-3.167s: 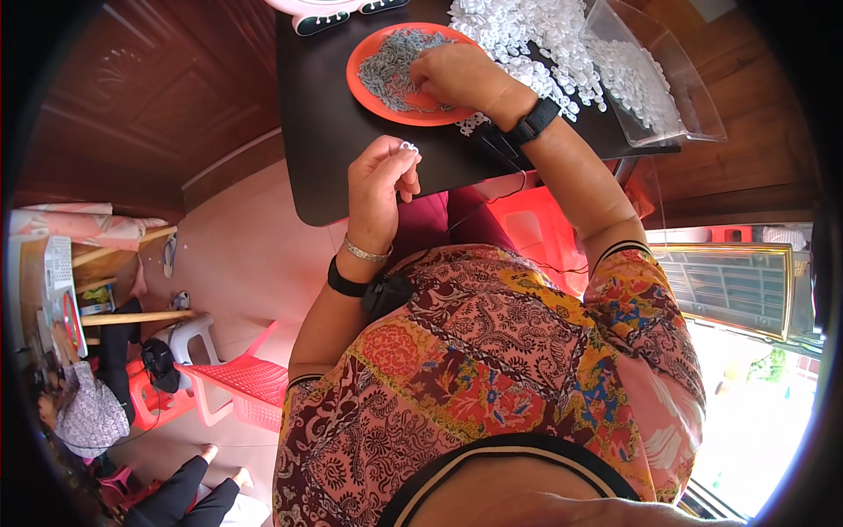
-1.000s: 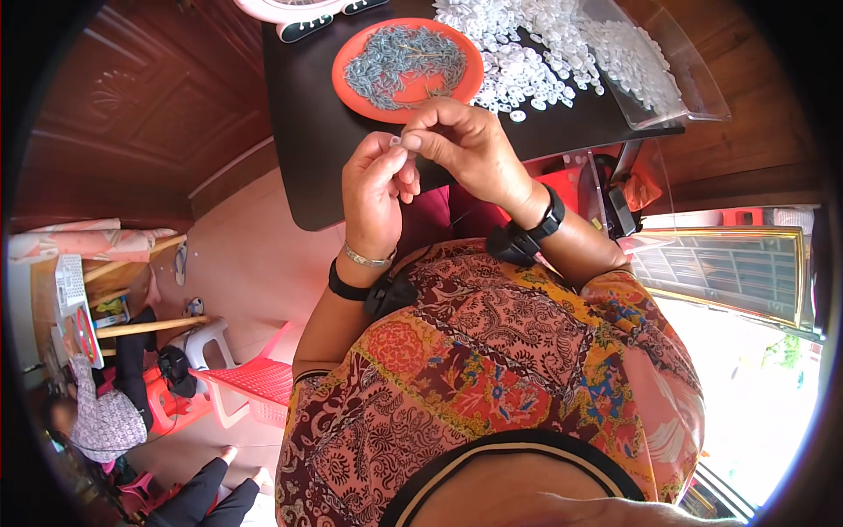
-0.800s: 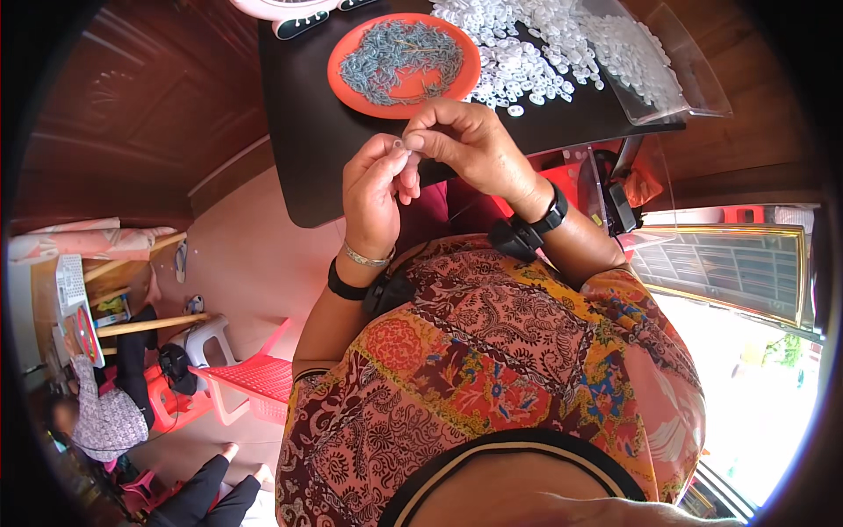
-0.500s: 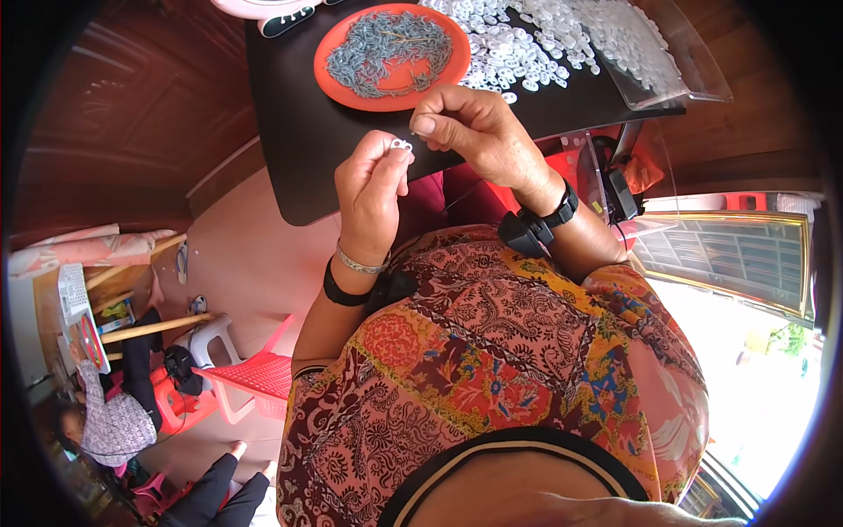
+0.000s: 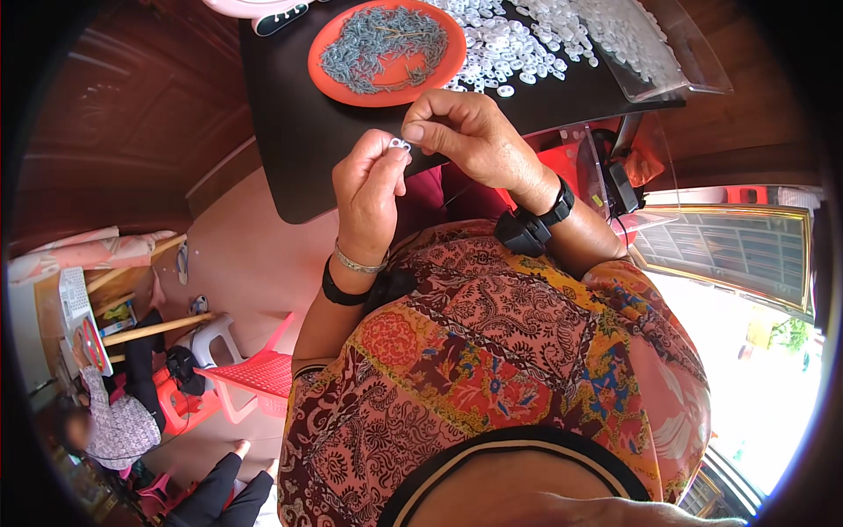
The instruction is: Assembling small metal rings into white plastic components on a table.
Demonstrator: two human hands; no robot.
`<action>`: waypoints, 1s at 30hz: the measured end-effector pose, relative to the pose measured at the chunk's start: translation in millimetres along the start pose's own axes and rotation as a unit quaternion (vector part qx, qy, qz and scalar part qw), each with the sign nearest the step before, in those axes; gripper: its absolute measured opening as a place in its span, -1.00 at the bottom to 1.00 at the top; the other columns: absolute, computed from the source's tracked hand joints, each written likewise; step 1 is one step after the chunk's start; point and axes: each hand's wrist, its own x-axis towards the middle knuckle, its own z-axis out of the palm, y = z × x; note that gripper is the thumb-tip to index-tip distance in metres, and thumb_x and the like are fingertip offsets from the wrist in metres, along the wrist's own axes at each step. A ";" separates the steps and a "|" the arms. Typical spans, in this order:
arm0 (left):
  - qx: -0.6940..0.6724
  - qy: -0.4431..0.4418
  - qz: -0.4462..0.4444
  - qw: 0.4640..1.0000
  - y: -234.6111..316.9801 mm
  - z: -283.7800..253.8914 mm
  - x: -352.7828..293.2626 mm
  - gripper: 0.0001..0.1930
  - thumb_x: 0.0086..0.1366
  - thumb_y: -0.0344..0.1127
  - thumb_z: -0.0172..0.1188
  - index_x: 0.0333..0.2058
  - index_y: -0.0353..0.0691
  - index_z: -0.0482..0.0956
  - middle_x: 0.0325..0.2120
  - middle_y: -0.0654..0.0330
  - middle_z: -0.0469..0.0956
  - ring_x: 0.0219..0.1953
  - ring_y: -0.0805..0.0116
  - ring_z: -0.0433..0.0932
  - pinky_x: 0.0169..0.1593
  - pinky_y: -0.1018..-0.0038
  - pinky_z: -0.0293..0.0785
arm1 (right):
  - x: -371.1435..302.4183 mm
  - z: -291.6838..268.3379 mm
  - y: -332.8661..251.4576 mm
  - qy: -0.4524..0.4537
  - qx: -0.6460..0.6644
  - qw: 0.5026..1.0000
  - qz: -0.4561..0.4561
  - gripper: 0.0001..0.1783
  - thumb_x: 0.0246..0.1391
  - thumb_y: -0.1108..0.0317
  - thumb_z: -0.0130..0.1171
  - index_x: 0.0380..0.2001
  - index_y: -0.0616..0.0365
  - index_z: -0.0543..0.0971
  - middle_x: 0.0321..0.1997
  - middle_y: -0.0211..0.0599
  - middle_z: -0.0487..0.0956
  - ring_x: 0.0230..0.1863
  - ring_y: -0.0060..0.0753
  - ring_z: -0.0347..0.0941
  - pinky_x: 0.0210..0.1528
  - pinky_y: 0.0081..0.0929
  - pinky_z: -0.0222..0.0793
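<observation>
My left hand [image 5: 367, 186] is closed, pinching a small white plastic piece with holes [image 5: 399, 145] between thumb and forefinger. My right hand [image 5: 474, 139] sits beside it with thumb and forefinger pressed together, their tips almost at the white piece. Whatever those right fingertips hold is too small to make out. Just beyond both hands stands an orange plate [image 5: 323, 81] with many thin grey, screw-like pieces [image 5: 373, 48] on it. To the plate's right lies a heap of white oval pieces with holes [image 5: 500, 48].
The black table [image 5: 285, 149] ends just in front of me. A clear plastic tray [image 5: 694, 66] at the far right holds more white pieces. A white-and-pink object [image 5: 263, 10] stands at the far left edge. Left of me are a red plastic chair [image 5: 259, 373] and a seated person [image 5: 118, 426].
My right hand has moved slightly left, bringing its fingertips closer to the white piece. My left hand keeps its pinch, almost still. The view has shifted a little.
</observation>
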 end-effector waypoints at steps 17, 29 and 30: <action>0.122 -0.034 0.051 0.991 -10.6 -4.4 -1.3 -0.82 0.26 -0.37 -0.03 -0.50 -0.30 0.39 -0.67 0.37 0.29 -0.64 0.67 0.19 -0.57 0.66 0.12 | -5.0 -2.9 -1.8 -0.016 -0.149 0.988 -0.031 -0.84 0.11 0.40 0.18 -0.47 0.27 0.52 -0.54 -0.39 0.50 -0.48 -0.61 0.39 -0.40 -0.59 0.34; -0.092 -0.027 -0.101 0.990 -8.7 -2.4 3.2 -0.84 0.27 -0.40 -0.05 -0.48 -0.29 0.39 -0.68 0.34 0.29 -0.67 0.62 0.22 -0.60 0.67 0.09 | -29.1 -96.5 39.5 0.193 -0.426 0.883 -0.036 -0.83 -0.04 0.31 0.21 -0.34 0.08 0.64 -0.39 -0.29 0.57 -0.39 -0.29 0.52 -0.30 -0.43 0.44; -0.083 -0.038 -0.108 0.990 -9.1 -1.7 3.3 -0.84 0.29 -0.40 -0.09 -0.47 -0.27 0.37 -0.68 0.33 0.28 -0.67 0.60 0.22 -0.60 0.67 0.07 | -29.1 -98.6 42.1 0.174 -0.483 0.856 -0.055 -0.83 -0.04 0.30 0.20 -0.34 0.06 0.63 -0.37 -0.30 0.56 -0.33 -0.26 0.52 -0.28 -0.39 0.44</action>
